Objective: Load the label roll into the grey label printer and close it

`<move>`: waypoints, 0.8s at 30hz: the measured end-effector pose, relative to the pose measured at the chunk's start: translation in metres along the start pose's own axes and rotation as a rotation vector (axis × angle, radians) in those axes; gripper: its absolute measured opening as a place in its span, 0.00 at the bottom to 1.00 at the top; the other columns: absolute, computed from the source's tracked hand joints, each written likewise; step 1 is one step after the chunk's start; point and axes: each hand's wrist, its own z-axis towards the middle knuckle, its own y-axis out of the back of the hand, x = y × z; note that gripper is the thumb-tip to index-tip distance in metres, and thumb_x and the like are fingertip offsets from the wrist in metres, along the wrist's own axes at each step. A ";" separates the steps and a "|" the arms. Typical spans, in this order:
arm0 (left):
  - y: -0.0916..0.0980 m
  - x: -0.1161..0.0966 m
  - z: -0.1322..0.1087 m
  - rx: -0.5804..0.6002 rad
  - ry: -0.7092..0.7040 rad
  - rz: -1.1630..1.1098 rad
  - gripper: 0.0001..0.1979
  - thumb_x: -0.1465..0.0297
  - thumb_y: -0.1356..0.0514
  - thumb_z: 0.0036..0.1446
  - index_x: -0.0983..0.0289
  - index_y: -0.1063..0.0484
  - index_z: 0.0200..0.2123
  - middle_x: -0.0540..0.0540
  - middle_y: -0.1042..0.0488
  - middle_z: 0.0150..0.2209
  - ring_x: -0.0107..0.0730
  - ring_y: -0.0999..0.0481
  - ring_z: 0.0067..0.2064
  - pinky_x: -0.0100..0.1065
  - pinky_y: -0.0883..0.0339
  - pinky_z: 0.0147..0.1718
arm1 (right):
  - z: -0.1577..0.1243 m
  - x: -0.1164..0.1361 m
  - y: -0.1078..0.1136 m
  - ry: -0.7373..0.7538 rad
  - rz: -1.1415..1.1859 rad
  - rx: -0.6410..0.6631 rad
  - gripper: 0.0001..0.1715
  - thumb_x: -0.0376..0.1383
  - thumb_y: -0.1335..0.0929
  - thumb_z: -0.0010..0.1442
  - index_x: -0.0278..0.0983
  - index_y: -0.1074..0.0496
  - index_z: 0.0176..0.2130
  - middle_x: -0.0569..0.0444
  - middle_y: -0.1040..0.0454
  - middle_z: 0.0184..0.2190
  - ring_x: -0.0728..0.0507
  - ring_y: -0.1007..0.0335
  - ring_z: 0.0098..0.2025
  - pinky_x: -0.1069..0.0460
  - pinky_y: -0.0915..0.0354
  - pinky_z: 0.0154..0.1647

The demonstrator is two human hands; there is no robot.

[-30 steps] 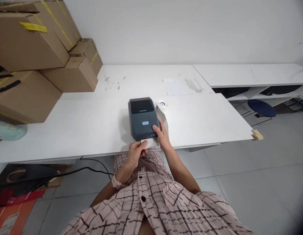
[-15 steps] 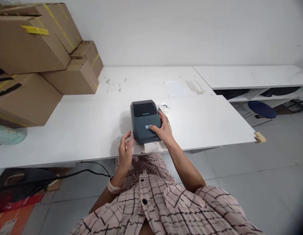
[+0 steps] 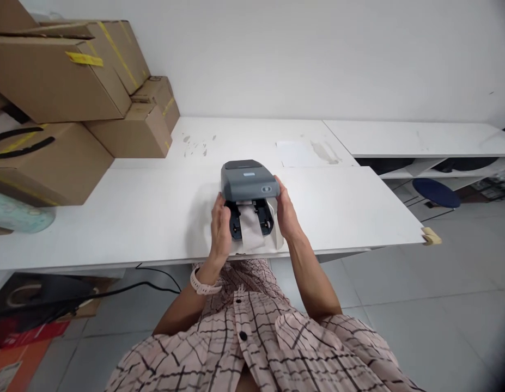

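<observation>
A dark grey label printer (image 3: 250, 188) stands near the table's front edge with its lid tilted up, so its black inside (image 3: 235, 220) shows. A strip of white label paper (image 3: 252, 226) runs out of it toward the edge. My left hand (image 3: 221, 223) grips the printer's left side, its fingertips partly hidden behind the lid. On the opposite side my right hand (image 3: 285, 209) holds the lid's right edge, with the fingers mostly out of sight. Something pale, perhaps paper, lies between the printer and my right wrist.
Cardboard boxes (image 3: 56, 81) are stacked at the left, beside a pale green cylinder (image 3: 21, 212). A paper sheet (image 3: 295, 153) lies toward the back. A blue stool (image 3: 436, 193) stands right of the table, whose corner has a tan guard (image 3: 432, 236).
The printer's lid has swung up, exposing the inside and paper strip. My right hand has moved from the top button to the lid's right edge; my left hand has come onto the left side.
</observation>
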 end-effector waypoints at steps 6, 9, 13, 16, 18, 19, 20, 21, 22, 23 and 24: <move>0.010 0.035 0.051 -0.120 0.144 0.197 0.27 0.61 0.38 0.60 0.57 0.34 0.62 0.61 0.37 0.68 0.50 0.40 0.70 0.47 0.43 0.67 | 0.061 0.025 -0.004 0.077 -0.022 0.025 0.50 0.69 0.47 0.64 0.51 0.55 0.74 0.59 0.51 0.76 0.39 0.58 0.77 0.37 0.56 0.77; 0.012 0.047 0.067 -0.064 0.239 0.225 0.29 0.65 0.36 0.56 0.61 0.33 0.60 0.65 0.32 0.65 0.50 0.33 0.66 0.47 0.37 0.62 | 0.090 0.025 -0.006 0.060 -0.062 0.011 0.54 0.71 0.44 0.61 0.47 0.54 0.74 0.55 0.49 0.75 0.37 0.57 0.77 0.39 0.55 0.76; 0.005 0.044 0.075 -0.066 0.217 0.275 0.30 0.64 0.33 0.53 0.61 0.33 0.59 0.65 0.29 0.62 0.50 0.30 0.63 0.45 0.34 0.59 | 0.107 0.025 -0.010 0.093 -0.235 0.000 0.51 0.65 0.41 0.64 0.45 0.53 0.74 0.50 0.43 0.73 0.32 0.52 0.75 0.34 0.54 0.74; 0.001 0.041 0.077 -0.067 0.200 0.342 0.34 0.66 0.32 0.49 0.62 0.34 0.60 0.65 0.27 0.61 0.50 0.27 0.61 0.45 0.33 0.57 | 0.099 0.029 -0.017 0.213 -0.573 -0.013 0.34 0.48 0.39 0.68 0.39 0.39 0.68 0.46 0.38 0.70 0.29 0.49 0.72 0.31 0.53 0.72; 0.001 0.041 0.078 -0.069 0.189 0.384 0.35 0.68 0.32 0.49 0.62 0.34 0.61 0.64 0.26 0.60 0.49 0.25 0.58 0.46 0.32 0.56 | 0.089 0.029 -0.024 0.262 -0.818 0.141 0.26 0.35 0.40 0.67 0.34 0.28 0.59 0.41 0.29 0.63 0.28 0.40 0.67 0.33 0.50 0.69; 0.001 0.041 0.078 -0.065 0.181 0.406 0.35 0.69 0.33 0.49 0.62 0.34 0.61 0.63 0.25 0.59 0.49 0.24 0.57 0.46 0.32 0.56 | 0.086 0.028 -0.029 0.267 -0.926 0.275 0.24 0.31 0.41 0.66 0.32 0.25 0.56 0.39 0.25 0.59 0.29 0.36 0.64 0.34 0.49 0.68; 0.002 0.041 0.078 -0.057 0.173 0.430 0.34 0.70 0.34 0.50 0.61 0.33 0.62 0.62 0.24 0.59 0.50 0.23 0.57 0.46 0.32 0.57 | 0.083 0.025 -0.035 0.262 -1.017 0.418 0.24 0.28 0.40 0.64 0.31 0.24 0.53 0.37 0.23 0.55 0.30 0.32 0.62 0.35 0.49 0.67; 0.003 0.041 0.078 -0.049 0.166 0.456 0.33 0.70 0.35 0.50 0.60 0.32 0.62 0.61 0.23 0.58 0.50 0.23 0.57 0.47 0.33 0.57 | 0.081 0.021 -0.040 0.252 -1.083 0.548 0.23 0.27 0.39 0.63 0.30 0.23 0.52 0.36 0.21 0.53 0.30 0.29 0.59 0.36 0.49 0.66; 0.004 0.041 0.078 -0.043 0.156 0.477 0.32 0.72 0.36 0.51 0.59 0.32 0.62 0.60 0.22 0.57 0.50 0.23 0.57 0.47 0.34 0.59 | 0.081 0.017 -0.045 0.237 -1.124 0.651 0.22 0.26 0.37 0.61 0.30 0.22 0.50 0.35 0.20 0.50 0.30 0.27 0.57 0.37 0.48 0.65; 0.005 0.041 0.077 -0.037 0.144 0.490 0.32 0.73 0.37 0.51 0.59 0.31 0.62 0.60 0.22 0.57 0.50 0.23 0.58 0.48 0.35 0.60 | 0.082 0.013 -0.050 0.221 -1.140 0.727 0.20 0.25 0.36 0.60 0.29 0.21 0.49 0.34 0.19 0.48 0.30 0.25 0.55 0.37 0.47 0.64; 0.006 0.041 0.077 -0.033 0.131 0.493 0.33 0.75 0.38 0.52 0.59 0.32 0.63 0.60 0.22 0.57 0.50 0.24 0.59 0.48 0.36 0.61 | 0.084 0.009 -0.054 0.206 -1.137 0.784 0.19 0.25 0.34 0.58 0.29 0.20 0.47 0.34 0.18 0.46 0.30 0.23 0.52 0.38 0.45 0.63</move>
